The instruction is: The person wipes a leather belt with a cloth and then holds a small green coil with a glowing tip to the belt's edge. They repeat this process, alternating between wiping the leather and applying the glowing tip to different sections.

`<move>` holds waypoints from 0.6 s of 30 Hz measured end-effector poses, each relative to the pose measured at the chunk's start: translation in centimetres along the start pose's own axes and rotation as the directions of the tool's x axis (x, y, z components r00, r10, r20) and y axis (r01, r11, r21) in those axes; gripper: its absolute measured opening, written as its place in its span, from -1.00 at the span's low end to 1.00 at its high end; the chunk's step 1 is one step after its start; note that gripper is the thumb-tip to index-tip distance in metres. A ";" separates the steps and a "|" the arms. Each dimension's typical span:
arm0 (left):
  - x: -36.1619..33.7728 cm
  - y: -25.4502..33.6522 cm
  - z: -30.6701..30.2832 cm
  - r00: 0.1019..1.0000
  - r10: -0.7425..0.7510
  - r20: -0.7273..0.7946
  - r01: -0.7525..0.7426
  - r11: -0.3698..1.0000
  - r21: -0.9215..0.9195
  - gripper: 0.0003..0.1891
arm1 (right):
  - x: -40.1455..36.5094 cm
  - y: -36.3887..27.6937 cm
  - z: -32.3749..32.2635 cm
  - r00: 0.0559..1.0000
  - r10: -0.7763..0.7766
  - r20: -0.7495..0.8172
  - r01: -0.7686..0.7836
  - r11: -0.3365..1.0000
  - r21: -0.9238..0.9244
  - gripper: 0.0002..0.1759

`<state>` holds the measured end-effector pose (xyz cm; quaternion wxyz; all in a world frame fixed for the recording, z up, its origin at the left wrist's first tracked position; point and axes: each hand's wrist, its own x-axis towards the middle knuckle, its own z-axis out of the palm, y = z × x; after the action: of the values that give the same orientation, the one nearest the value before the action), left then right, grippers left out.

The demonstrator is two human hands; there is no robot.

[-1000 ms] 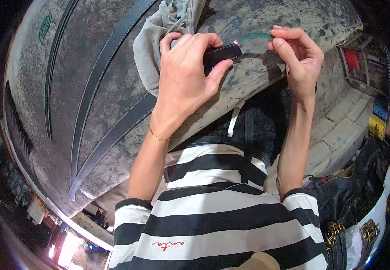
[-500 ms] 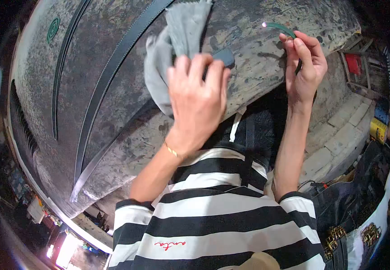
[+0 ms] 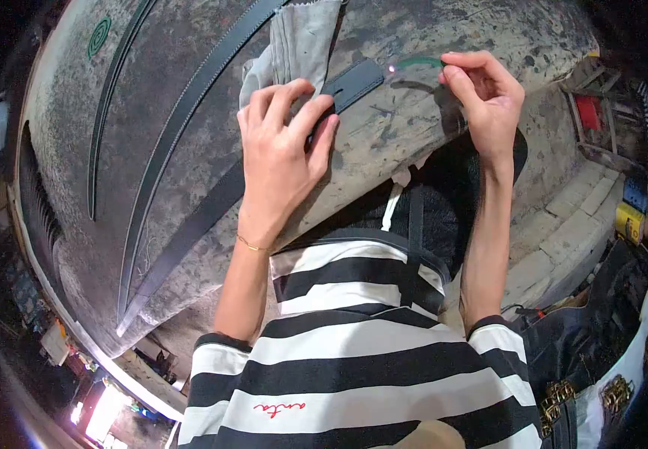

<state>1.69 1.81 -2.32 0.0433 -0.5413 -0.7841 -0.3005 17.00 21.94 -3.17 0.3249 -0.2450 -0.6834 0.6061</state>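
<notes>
My left hand (image 3: 280,146) lies over a dark leather belt strap (image 3: 360,81), its thumb and fingers on the strap's two sides. The strap's slotted end sticks out to the right, and its long part runs back under the wrist to the lower left. Just beyond these fingers lies a crumpled grey cloth (image 3: 303,43). Between thumb and forefinger, my right hand (image 3: 488,93) pinches a curved green piece of mosquito coil (image 3: 420,60). Its glowing tip points left, close to the strap's end.
Two more dark straps, a stitched wide one (image 3: 182,112) and a narrower one (image 3: 100,123), lie on the stained worktop (image 3: 488,30). A green spiral coil (image 3: 99,37) is at the far left. Buckles (image 3: 557,402) sit at lower right, beside a yellow box (image 3: 628,221).
My left hand has moved left and settled on the strap, uncovering more of its slotted end. The right hand has brought the glowing coil piece left and lower, towards that end.
</notes>
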 end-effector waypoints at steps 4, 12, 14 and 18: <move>-0.3 -0.2 0.4 0.999 -0.005 -0.052 0.002 0.999 -0.049 -0.83 | 0.1 0.2 0.2 0.998 -0.049 0.038 0.052 0.997 -0.066 -0.88; -0.3 -0.3 0.6 0.997 -0.013 -0.070 0.009 0.998 -0.055 -0.83 | 0.3 0.3 0.3 0.996 -0.073 0.046 0.078 0.989 -0.129 -0.88; -0.3 -0.4 0.7 0.997 -0.004 -0.083 -0.001 0.998 -0.059 -0.82 | 0.2 0.2 0.4 0.997 -0.048 0.054 0.056 0.984 -0.167 -0.89; -0.2 -0.1 0.4 0.997 -0.020 -0.068 0.017 0.999 -0.049 -0.83 | 0.1 0.0 0.5 0.998 -0.035 0.052 0.043 0.983 -0.179 -0.89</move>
<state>1.77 1.81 -2.75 0.0542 -0.5244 -0.7796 -0.3380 16.59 21.67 -3.18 0.2965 -0.2452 -0.7478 0.5411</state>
